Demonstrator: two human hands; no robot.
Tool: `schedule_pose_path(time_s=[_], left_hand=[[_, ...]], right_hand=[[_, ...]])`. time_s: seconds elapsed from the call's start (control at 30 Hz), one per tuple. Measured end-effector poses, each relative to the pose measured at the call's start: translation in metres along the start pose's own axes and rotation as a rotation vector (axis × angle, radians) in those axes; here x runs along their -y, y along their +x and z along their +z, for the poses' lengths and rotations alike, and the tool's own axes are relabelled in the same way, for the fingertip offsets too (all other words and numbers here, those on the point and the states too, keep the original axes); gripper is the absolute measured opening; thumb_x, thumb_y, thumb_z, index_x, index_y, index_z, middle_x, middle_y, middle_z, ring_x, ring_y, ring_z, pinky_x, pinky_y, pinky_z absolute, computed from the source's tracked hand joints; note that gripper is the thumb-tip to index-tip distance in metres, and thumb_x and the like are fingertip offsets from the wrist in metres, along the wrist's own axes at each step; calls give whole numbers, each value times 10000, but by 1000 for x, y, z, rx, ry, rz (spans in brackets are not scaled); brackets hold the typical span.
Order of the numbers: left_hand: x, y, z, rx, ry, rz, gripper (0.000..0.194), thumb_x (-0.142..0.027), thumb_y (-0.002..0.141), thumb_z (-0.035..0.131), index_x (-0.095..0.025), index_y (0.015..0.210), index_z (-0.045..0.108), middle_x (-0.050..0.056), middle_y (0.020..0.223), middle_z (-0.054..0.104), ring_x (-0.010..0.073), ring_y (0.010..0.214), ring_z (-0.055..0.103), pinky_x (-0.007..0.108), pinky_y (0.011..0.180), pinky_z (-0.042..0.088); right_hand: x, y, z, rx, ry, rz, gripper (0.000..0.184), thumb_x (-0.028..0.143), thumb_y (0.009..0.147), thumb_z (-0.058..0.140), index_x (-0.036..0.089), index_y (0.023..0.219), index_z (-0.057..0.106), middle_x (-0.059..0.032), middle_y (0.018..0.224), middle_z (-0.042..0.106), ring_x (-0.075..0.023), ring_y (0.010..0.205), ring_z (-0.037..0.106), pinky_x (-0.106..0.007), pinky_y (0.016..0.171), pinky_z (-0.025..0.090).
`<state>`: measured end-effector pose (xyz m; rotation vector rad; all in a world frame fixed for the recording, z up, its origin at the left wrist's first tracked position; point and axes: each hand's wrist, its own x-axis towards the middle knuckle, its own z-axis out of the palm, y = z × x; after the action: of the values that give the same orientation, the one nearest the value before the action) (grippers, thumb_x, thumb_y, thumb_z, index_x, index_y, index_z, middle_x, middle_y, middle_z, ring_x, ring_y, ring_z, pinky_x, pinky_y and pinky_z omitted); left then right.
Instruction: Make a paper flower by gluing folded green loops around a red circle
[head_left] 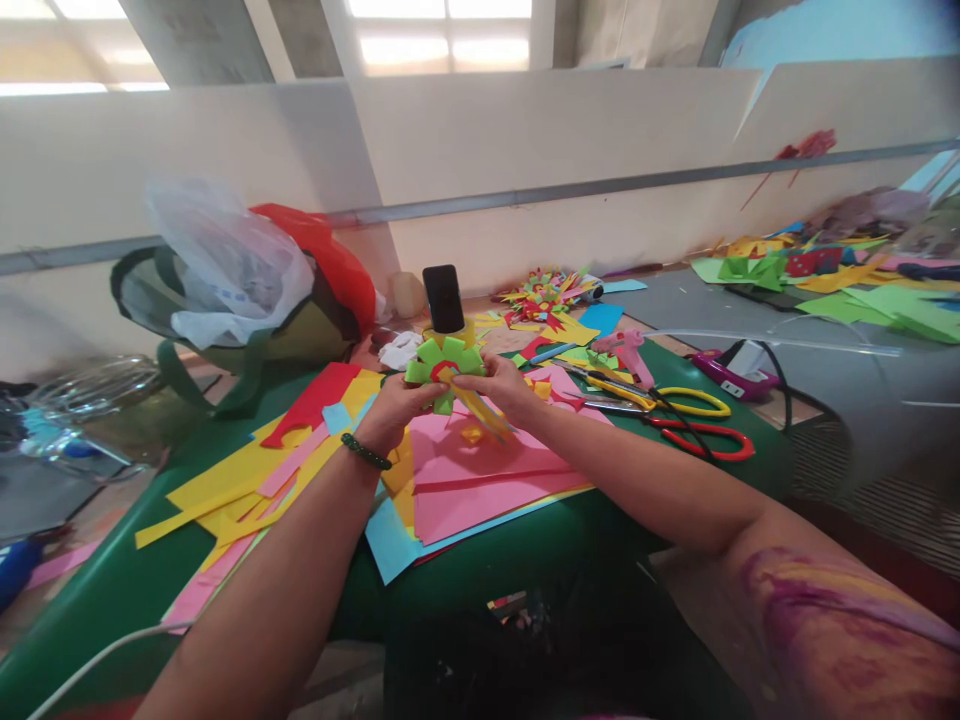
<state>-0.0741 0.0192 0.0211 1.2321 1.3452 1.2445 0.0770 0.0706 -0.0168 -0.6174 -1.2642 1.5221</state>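
Between my two hands is a green paper flower (448, 358) with a red and yellow centre, held up above the work surface. My left hand (397, 405) pinches its lower left petals. On the other side, my right hand (506, 388) grips it with the thumb laid over the centre. Yellow and pale strips (484, 410) hang below the flower, blurred. Under the hands lie pink paper sheets (480, 505) on a green surface (570, 540). Just behind the flower a phone (444, 298) stands upright.
Scissors with yellow handles (697, 402) and red handles (720, 440) lie at right, near a pink glue gun (634, 352). Cut strips (225, 500) spread at left, below a bag (315, 330). Finished paper flowers (551, 295) are heaped at the back.
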Motion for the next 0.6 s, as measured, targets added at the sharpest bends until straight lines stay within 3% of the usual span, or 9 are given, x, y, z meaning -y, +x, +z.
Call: schedule_pose_path(time_s=[0.27,0.47,0.6], left_hand=[[-6,-2,0,-13,-85,-23,382,-344,475,816,-154,781,690,15,740,684,130,640,595,246,598,498],[0,4,-4,-42,-150,-7,221,-272,494,716,-159,662,628,-9,656,614,129,622,572,237,556,507],[1,3,-4,0,-127,1,270,-221,463,720,-133,712,663,16,687,665,149,639,604,272,599,518]], right_hand=[[-7,3,-4,9,-35,88,451,242,425,834,178,803,598,40,688,683,-124,630,614,-243,628,462],[-10,3,-6,-26,-132,60,470,272,447,839,184,843,601,58,632,627,-114,595,577,-232,569,436],[-11,5,-8,-89,-180,19,556,263,430,852,168,927,623,37,726,634,-125,682,594,-236,618,461]])
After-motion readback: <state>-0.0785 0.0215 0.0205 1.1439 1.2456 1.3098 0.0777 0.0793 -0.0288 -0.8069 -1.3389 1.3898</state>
